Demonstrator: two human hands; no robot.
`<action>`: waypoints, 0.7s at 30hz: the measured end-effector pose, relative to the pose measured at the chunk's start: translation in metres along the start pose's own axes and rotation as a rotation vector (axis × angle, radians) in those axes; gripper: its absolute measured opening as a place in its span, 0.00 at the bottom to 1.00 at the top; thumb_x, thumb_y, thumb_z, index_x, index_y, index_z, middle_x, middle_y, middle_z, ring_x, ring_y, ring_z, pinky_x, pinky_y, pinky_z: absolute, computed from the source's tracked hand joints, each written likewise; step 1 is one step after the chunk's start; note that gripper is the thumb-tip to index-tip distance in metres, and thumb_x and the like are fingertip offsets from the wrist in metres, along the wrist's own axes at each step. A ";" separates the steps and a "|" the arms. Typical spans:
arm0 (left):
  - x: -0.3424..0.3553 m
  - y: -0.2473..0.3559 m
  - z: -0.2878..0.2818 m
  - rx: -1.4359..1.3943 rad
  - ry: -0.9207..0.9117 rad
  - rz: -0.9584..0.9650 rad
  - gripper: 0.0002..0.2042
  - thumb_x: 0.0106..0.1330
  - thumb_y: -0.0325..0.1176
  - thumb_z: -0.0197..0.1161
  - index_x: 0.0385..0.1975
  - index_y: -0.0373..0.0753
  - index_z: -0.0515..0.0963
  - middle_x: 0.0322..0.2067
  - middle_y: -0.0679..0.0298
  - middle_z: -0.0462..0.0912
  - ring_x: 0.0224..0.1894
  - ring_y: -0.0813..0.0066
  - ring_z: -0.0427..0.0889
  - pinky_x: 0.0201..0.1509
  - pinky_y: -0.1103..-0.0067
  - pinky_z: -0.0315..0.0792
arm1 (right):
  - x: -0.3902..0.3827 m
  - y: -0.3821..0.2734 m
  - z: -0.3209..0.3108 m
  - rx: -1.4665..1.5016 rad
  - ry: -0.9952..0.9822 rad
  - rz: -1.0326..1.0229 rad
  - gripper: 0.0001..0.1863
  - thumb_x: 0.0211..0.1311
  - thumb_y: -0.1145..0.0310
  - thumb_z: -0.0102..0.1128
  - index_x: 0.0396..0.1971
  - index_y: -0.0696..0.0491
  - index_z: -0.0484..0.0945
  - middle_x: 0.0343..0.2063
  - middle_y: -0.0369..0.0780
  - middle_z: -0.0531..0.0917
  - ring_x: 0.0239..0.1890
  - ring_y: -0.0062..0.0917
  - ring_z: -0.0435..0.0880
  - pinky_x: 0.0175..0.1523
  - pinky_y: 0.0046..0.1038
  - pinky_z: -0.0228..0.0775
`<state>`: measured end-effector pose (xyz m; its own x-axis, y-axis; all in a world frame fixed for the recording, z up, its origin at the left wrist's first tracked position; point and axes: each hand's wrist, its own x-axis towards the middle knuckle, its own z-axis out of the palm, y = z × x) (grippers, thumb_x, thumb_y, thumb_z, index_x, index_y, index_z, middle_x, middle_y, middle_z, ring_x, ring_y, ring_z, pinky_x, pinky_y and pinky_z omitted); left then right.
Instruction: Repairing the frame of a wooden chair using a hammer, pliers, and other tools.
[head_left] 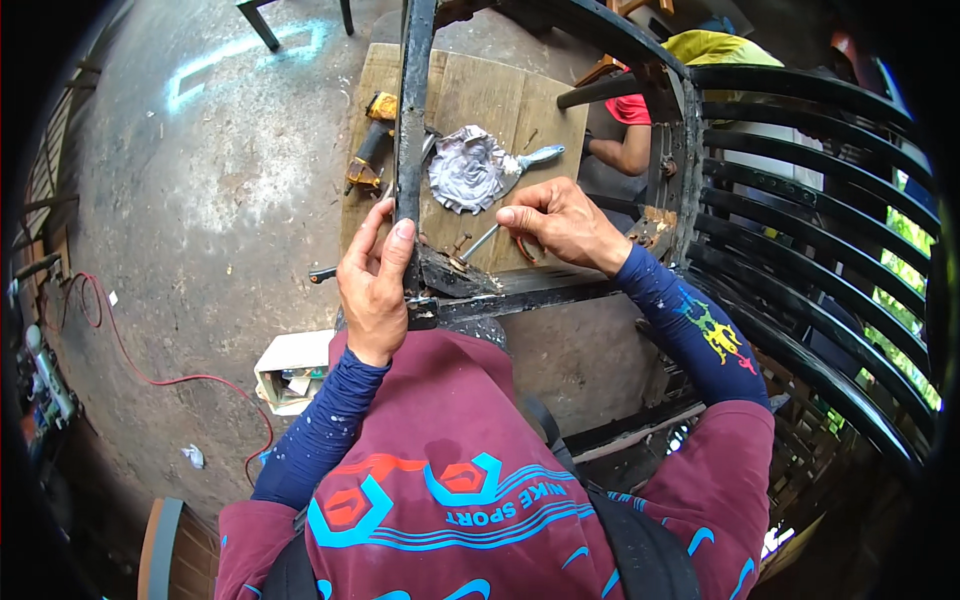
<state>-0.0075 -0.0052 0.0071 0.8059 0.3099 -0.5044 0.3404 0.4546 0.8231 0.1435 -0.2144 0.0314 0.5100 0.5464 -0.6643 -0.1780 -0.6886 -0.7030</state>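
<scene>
My left hand (372, 285) grips the dark upright rail (410, 110) of a worn black wooden chair frame. My right hand (550, 222) is closed on a thin metal rod (480, 243), whose tip rests by a cracked, splintered corner block (450, 270) with protruding screws. Behind it, a wooden board (540, 100) carries a yellow-black power tool (372, 140), a crumpled whitish cloth (466, 170) and a blue-handled brush (540, 157). A small orange-red piece, unclear in kind, shows below my right hand.
A co-worker's bare arm and red sleeve (625, 145) are behind the frame. Black curved slats (790, 170) fill the right. A white box (290, 375) and red hose (170, 383) lie on the concrete floor (180, 220); furniture legs (263, 25) stand at the top left.
</scene>
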 end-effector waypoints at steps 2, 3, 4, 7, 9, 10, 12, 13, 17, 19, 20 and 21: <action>0.001 0.000 0.001 0.119 0.053 0.048 0.25 0.74 0.39 0.65 0.63 0.28 0.73 0.33 0.68 0.83 0.35 0.87 0.75 0.40 0.86 0.68 | 0.003 -0.015 -0.002 0.062 -0.054 0.275 0.21 0.70 0.56 0.66 0.20 0.53 0.82 0.15 0.31 0.77 0.20 0.13 0.70 0.27 0.22 0.61; 0.000 0.000 0.001 0.102 0.038 0.063 0.25 0.74 0.39 0.65 0.63 0.28 0.73 0.33 0.68 0.83 0.35 0.87 0.75 0.40 0.86 0.68 | 0.004 -0.023 -0.003 0.070 -0.053 0.273 0.21 0.70 0.56 0.66 0.20 0.53 0.82 0.15 0.31 0.77 0.20 0.13 0.70 0.27 0.22 0.61; 0.000 -0.001 0.002 0.065 0.040 0.056 0.24 0.74 0.39 0.66 0.62 0.28 0.73 0.30 0.70 0.81 0.33 0.88 0.72 0.38 0.86 0.66 | 0.007 -0.031 -0.005 0.042 -0.068 0.335 0.21 0.70 0.56 0.67 0.20 0.54 0.81 0.15 0.31 0.76 0.19 0.13 0.69 0.26 0.22 0.61; -0.002 -0.002 0.002 0.035 0.049 0.039 0.22 0.73 0.36 0.66 0.59 0.28 0.74 0.27 0.73 0.77 0.30 0.88 0.68 0.34 0.87 0.61 | 0.017 -0.051 -0.012 0.032 -0.146 0.535 0.22 0.70 0.56 0.66 0.19 0.56 0.79 0.11 0.32 0.72 0.12 0.17 0.65 0.17 0.25 0.53; -0.004 -0.004 0.003 0.012 0.045 0.088 0.22 0.73 0.35 0.66 0.60 0.27 0.73 0.29 0.71 0.78 0.32 0.87 0.70 0.35 0.86 0.65 | 0.029 -0.063 -0.016 -0.070 -0.229 0.678 0.22 0.70 0.57 0.64 0.19 0.56 0.79 0.11 0.33 0.72 0.09 0.18 0.63 0.15 0.26 0.49; -0.004 -0.004 0.001 0.000 0.024 0.053 0.23 0.73 0.35 0.66 0.61 0.26 0.72 0.32 0.69 0.80 0.35 0.85 0.73 0.40 0.85 0.69 | 0.036 -0.067 -0.016 -0.058 -0.296 0.771 0.22 0.72 0.57 0.62 0.19 0.56 0.78 0.11 0.32 0.70 0.09 0.18 0.62 0.14 0.25 0.48; -0.004 -0.005 0.002 0.009 0.028 0.072 0.24 0.73 0.35 0.67 0.62 0.25 0.71 0.38 0.63 0.83 0.40 0.82 0.77 0.46 0.83 0.72 | 0.049 -0.077 -0.020 -0.062 -0.382 0.891 0.23 0.73 0.57 0.60 0.19 0.55 0.77 0.11 0.31 0.67 0.10 0.16 0.60 0.15 0.25 0.46; -0.005 -0.006 0.001 0.018 0.029 0.049 0.25 0.72 0.35 0.67 0.62 0.25 0.71 0.40 0.61 0.83 0.42 0.81 0.78 0.48 0.82 0.73 | 0.052 -0.081 -0.020 -0.068 -0.421 0.954 0.23 0.73 0.56 0.60 0.19 0.55 0.76 0.11 0.30 0.66 0.11 0.16 0.59 0.15 0.25 0.45; -0.001 -0.008 -0.008 -0.001 -0.012 0.119 0.25 0.76 0.39 0.62 0.63 0.25 0.70 0.44 0.57 0.83 0.47 0.76 0.79 0.56 0.80 0.71 | 0.035 -0.083 -0.011 -0.370 -0.255 0.669 0.22 0.71 0.54 0.62 0.26 0.59 0.82 0.12 0.36 0.74 0.12 0.24 0.69 0.18 0.29 0.58; 0.005 -0.008 -0.022 0.060 -0.041 0.129 0.27 0.80 0.47 0.51 0.64 0.28 0.71 0.43 0.61 0.84 0.45 0.76 0.81 0.53 0.82 0.71 | 0.009 -0.074 0.004 -0.722 -0.052 0.112 0.20 0.68 0.57 0.65 0.35 0.63 0.85 0.16 0.46 0.79 0.19 0.38 0.78 0.28 0.35 0.70; 0.009 -0.008 -0.032 -0.131 -0.134 -0.032 0.28 0.81 0.49 0.49 0.65 0.29 0.71 0.44 0.61 0.84 0.46 0.76 0.80 0.53 0.83 0.70 | -0.006 -0.069 0.008 -0.728 0.021 -0.149 0.20 0.65 0.60 0.67 0.44 0.63 0.84 0.23 0.52 0.81 0.27 0.46 0.80 0.37 0.40 0.73; 0.012 -0.008 -0.041 -0.325 -0.230 -0.186 0.29 0.81 0.52 0.46 0.65 0.30 0.71 0.45 0.61 0.84 0.46 0.76 0.80 0.52 0.83 0.70 | -0.021 -0.064 0.007 -0.743 0.040 -0.225 0.19 0.62 0.66 0.69 0.50 0.60 0.82 0.29 0.50 0.82 0.30 0.44 0.81 0.37 0.39 0.72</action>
<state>-0.0202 0.0293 -0.0165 0.8445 0.0208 -0.5351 0.3496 0.7356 0.5802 0.1383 -0.1782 0.0887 0.4995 0.7029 -0.5064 0.5368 -0.7099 -0.4559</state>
